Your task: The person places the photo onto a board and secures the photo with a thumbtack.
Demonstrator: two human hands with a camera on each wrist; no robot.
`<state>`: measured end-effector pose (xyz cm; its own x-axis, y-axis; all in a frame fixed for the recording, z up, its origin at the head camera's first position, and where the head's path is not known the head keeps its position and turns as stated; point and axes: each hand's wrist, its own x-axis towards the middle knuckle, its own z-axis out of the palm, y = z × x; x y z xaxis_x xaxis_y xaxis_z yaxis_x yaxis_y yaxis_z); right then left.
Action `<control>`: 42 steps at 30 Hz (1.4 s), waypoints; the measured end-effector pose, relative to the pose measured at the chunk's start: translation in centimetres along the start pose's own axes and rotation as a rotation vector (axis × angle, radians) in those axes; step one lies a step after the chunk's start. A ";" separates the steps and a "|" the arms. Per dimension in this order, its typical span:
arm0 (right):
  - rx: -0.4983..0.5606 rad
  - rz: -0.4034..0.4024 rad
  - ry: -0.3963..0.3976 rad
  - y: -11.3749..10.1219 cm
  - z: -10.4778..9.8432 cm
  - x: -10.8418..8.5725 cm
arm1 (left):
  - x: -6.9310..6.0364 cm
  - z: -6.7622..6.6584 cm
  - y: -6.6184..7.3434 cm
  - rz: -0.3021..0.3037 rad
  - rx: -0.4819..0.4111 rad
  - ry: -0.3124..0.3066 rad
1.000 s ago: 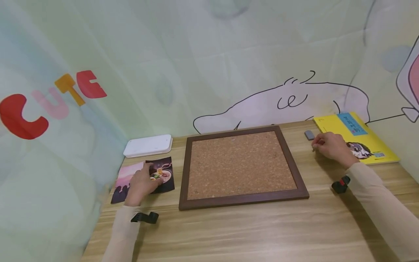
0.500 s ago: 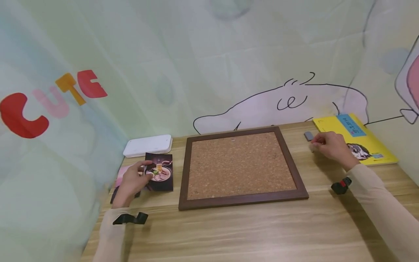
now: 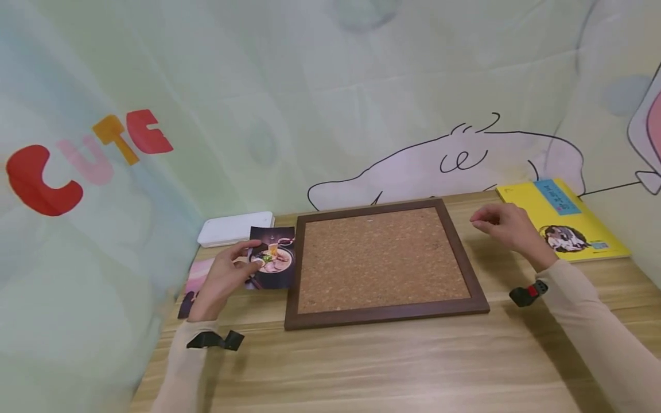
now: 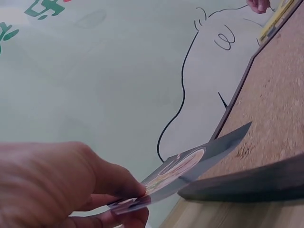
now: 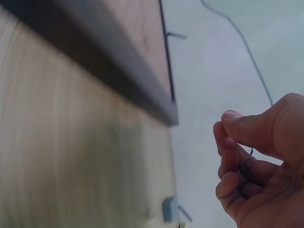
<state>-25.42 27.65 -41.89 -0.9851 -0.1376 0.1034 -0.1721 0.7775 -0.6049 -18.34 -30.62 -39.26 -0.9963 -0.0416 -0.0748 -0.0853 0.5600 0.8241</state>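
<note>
My left hand [image 3: 224, 278] pinches a dark photo of a food bowl [image 3: 279, 261] between thumb and fingers. In the left wrist view the photo [image 4: 190, 166] is tilted and raised, its far end by the corkboard's left border. The brown-framed corkboard [image 3: 382, 258] lies flat on the table, with a tiny pale thing near its top edge. To the right of the board, my right hand [image 3: 513, 229] is held up. Its thumb and forefinger tips meet and the other fingers curl, as the right wrist view shows for this hand [image 5: 261, 166]; anything tiny between the tips cannot be made out.
A pink and dark photo [image 3: 198, 278] lies at the left, partly behind my left hand. A white case [image 3: 234, 228] stands behind it. At the right lies a yellow book [image 3: 588, 229]. A small grey block [image 5: 168, 209] shows in the right wrist view. Curtains enclose the table.
The food photo has come up off the table in my left hand's pinch and moved right to the corkboard's left border. My right hand has moved left a little, toward the board.
</note>
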 end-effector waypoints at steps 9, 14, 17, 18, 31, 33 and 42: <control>0.081 -0.025 -0.038 -3.3 1.3 0.1 | 1.0 1.4 1.9 0.025 0.002 -0.032; 0.110 -0.026 -0.078 -4.3 2.2 0.3 | 1.8 2.2 2.8 0.041 0.019 -0.041; 0.116 -0.028 -0.088 -4.6 2.8 0.5 | 2.0 2.6 3.5 0.049 0.031 -0.041; 0.119 -0.029 -0.092 -4.8 3.0 0.5 | 2.1 2.8 3.6 0.052 0.031 -0.044; 0.216 -0.121 -0.101 -7.9 4.5 0.7 | 2.7 5.5 4.2 0.080 -0.028 -0.138; 0.242 -0.123 -0.115 -8.4 4.6 0.7 | 2.7 5.9 4.1 0.093 -0.016 -0.139; 0.377 -0.152 -0.157 -10.1 5.6 1.4 | 3.2 7.3 3.7 0.111 -0.049 -0.187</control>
<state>-25.02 16.20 -40.05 -0.9312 -0.3474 0.1101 -0.2735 0.4665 -0.8412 -21.76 -22.62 -40.60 -0.9812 0.1750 -0.0812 0.0200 0.5111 0.8593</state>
